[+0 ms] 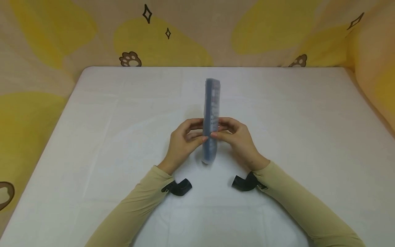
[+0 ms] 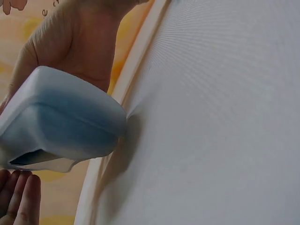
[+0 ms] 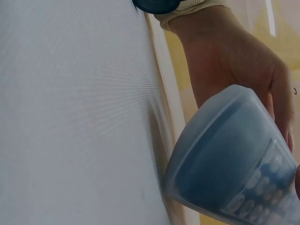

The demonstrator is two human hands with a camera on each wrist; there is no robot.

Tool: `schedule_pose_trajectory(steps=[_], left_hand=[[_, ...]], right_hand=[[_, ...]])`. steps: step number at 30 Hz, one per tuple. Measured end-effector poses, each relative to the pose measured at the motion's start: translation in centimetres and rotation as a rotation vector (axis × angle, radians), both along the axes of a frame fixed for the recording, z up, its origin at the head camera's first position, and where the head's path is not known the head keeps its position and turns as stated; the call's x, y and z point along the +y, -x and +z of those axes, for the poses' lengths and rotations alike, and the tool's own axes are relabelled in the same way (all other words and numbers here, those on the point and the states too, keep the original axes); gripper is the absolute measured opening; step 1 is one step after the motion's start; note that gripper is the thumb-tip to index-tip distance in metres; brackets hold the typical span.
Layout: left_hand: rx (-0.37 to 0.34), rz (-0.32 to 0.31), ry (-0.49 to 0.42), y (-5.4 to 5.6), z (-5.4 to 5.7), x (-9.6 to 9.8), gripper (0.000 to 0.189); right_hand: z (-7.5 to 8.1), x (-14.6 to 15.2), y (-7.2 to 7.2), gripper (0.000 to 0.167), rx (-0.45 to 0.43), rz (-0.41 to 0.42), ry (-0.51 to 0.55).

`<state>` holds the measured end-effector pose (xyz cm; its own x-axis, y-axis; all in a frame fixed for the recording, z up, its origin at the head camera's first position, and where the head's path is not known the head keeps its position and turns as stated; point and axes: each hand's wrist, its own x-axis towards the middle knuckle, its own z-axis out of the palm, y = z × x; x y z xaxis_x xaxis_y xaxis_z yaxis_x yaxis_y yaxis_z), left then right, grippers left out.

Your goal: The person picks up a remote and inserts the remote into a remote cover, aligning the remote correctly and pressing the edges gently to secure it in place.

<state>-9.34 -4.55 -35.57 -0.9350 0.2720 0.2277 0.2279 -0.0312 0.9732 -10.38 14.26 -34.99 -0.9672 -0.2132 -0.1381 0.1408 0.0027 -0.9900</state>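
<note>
A remote control (image 1: 211, 116) in a translucent, frosted cover is held up on its narrow edge between both hands, its long side running away from the person. My left hand (image 1: 186, 139) pinches its left side, the thumb tip on the near part and the fingers farther along. From the other side my right hand (image 1: 239, 139) pinches it, thumb across the upper edge. Rows of buttons show through the cover (image 3: 258, 187) in the right wrist view. In the left wrist view the bluish back (image 2: 75, 117) appears, with a gap in the cover at one end.
A white tabletop (image 1: 123, 103) lies under the hands. Behind it hangs a yellow and beige patterned cloth (image 1: 185, 37). Black curved mounts, one by the left wrist (image 1: 180, 187) and one by the right (image 1: 245, 183), stick out from the sleeves.
</note>
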Motion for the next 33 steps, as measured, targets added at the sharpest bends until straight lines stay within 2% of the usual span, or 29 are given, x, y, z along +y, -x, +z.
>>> schedule_pose_trajectory(steps=[6,13,18,26,33], left_hand=[[-0.024,0.032,0.008,-0.04,0.12,-0.01,0.038],[-0.118,0.067,0.045,0.11,-0.04,0.11,0.037],[-0.182,0.1,0.072,0.27,-0.17,0.16,0.036],[-0.323,0.076,0.042,0.39,-0.02,-0.04,0.037],[-0.363,0.056,0.03,0.6,0.32,-0.25,0.038]], right_hand=[[-0.23,0.09,-0.02,0.047,0.011,-0.027,0.015],[-0.29,0.05,0.08,0.035,0.065,-0.054,-0.033],[-0.22,0.01,0.04,0.033,0.07,-0.059,-0.048],[0.1,0.14,-0.06,0.033,0.05,-0.054,-0.081],[0.09,0.2,0.18,0.033,0.046,-0.046,-0.068]])
